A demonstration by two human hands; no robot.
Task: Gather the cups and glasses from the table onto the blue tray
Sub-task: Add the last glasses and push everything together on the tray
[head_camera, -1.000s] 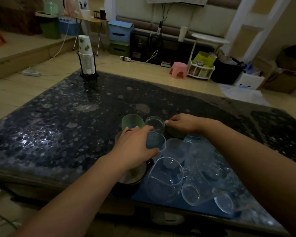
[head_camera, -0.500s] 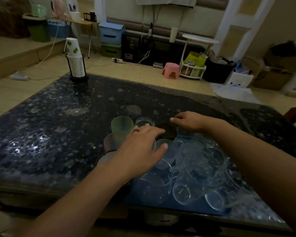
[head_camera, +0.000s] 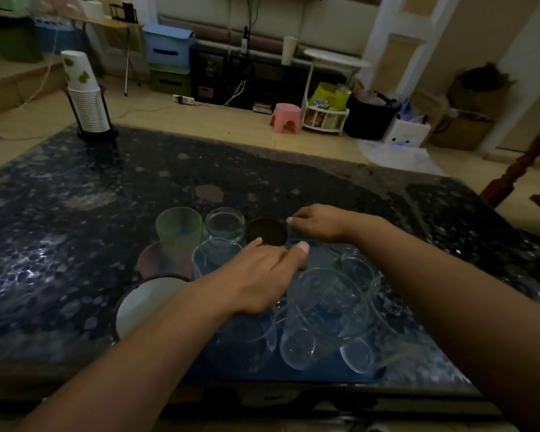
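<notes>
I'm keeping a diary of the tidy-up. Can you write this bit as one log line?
step: gathering | tray: crowded with glasses | left hand: over glasses | right hand: by dark cup | green cup: upright

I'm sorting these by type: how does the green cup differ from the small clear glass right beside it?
The green cup is frosted and tinted; the clear glass is see-through. The green cup stands taller, and the glass is squat and rounded. Both stand upright, mouths up, at the far end of the cluster.

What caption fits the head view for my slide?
Both hands reach over cups and glasses crowded on the blue tray.
</notes>
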